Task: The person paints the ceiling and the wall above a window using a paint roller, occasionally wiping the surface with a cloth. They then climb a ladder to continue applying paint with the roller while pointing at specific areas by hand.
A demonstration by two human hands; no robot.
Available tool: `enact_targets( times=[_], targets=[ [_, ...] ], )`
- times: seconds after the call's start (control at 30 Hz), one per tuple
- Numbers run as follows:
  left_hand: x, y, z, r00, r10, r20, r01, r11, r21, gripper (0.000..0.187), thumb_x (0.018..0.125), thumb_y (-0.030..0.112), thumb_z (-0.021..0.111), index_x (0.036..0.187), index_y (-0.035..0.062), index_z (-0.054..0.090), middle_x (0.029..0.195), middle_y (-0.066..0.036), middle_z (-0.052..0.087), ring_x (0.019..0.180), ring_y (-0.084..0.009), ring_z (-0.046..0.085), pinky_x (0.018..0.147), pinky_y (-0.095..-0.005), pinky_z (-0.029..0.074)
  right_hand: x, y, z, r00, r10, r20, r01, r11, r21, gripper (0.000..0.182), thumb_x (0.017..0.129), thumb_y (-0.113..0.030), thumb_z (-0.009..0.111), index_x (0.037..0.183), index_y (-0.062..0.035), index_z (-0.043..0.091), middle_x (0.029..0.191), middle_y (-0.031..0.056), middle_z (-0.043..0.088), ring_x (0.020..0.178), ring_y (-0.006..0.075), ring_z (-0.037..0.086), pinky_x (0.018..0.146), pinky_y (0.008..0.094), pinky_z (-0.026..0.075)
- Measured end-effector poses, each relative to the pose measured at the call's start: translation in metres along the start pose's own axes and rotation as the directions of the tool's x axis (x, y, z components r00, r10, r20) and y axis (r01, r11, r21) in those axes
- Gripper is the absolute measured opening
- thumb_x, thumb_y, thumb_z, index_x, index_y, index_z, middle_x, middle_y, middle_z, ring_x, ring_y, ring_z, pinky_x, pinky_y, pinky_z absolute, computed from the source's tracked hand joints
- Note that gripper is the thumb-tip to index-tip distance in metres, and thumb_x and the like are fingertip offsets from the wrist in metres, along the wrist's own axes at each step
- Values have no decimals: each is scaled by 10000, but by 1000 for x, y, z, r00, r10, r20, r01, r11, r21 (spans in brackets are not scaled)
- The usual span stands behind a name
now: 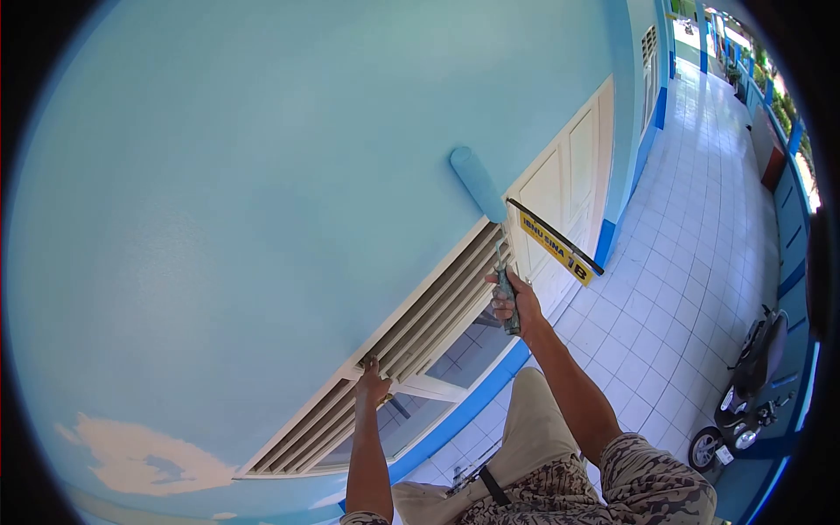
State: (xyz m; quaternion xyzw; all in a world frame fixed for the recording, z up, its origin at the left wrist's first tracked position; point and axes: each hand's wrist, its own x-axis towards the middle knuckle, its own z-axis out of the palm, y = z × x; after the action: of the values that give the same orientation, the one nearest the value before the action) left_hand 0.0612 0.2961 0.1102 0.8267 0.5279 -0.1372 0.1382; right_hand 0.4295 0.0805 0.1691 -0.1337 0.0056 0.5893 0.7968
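Observation:
My right hand [519, 304] is closed around the paint-smeared handle of a paint roller [477, 184]. The light blue sleeve of the roller lies against the blue wall [262, 175], just above the upper edge of the window frame. Lower down, my left hand [374, 385] grips the louvre slats [437, 306] of the white window, its fingers hooked in at the top of the frame. Close beside the roller, a yellow sign [556, 248] reading "IBNU SINA 1B" hangs from a dark bar.
A white door [564, 188] stands beyond the sign. Far below lies a white tiled walkway [674, 254], with a parked motorbike [744, 394] at the right. A pale patch [149, 455] shows on the wall at lower left. My legs [534, 420] are above the floor level.

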Motion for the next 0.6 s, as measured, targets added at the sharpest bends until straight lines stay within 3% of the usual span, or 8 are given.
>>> enact_targets(
  times=[0.07,0.2,0.3,0.6],
  targets=[
    [0,-2,0,999,0,33,0,1000,-8,994,811,355,703,1605,161,138,1680,-85,99,1330,-394,504,1076,-473,457,-14,4,-5,997,48,-58,-58,982,-177,500,1046,-462,480,1164,13,581,604,-11,452,439,53,372,372,223,332],
    [1,-3,2,1000,4,13,-4,1000,-2,994,808,350,709,1604,167,142,1676,-76,131,1313,-382,525,1074,-470,461,-20,-6,-7,994,18,-111,-57,930,-362,498,1048,-454,479,1135,22,597,585,6,461,423,65,370,364,237,317],
    [0,-3,1,1000,-2,11,2,1000,2,991,812,353,706,1605,176,140,1673,-76,145,1293,-381,544,1065,-471,468,-6,-34,-4,989,-126,-72,67,835,-546,514,1060,-450,445,1088,30,626,564,14,473,384,78,354,352,249,310],
    [-1,1,-2,997,-53,60,55,998,-31,1003,797,349,705,1603,150,142,1667,-87,157,1317,-358,524,1090,-437,445,26,-158,64,933,-330,146,329,611,-720,493,1050,-433,483,1080,32,645,569,16,495,388,77,390,349,250,321]
  ],
)
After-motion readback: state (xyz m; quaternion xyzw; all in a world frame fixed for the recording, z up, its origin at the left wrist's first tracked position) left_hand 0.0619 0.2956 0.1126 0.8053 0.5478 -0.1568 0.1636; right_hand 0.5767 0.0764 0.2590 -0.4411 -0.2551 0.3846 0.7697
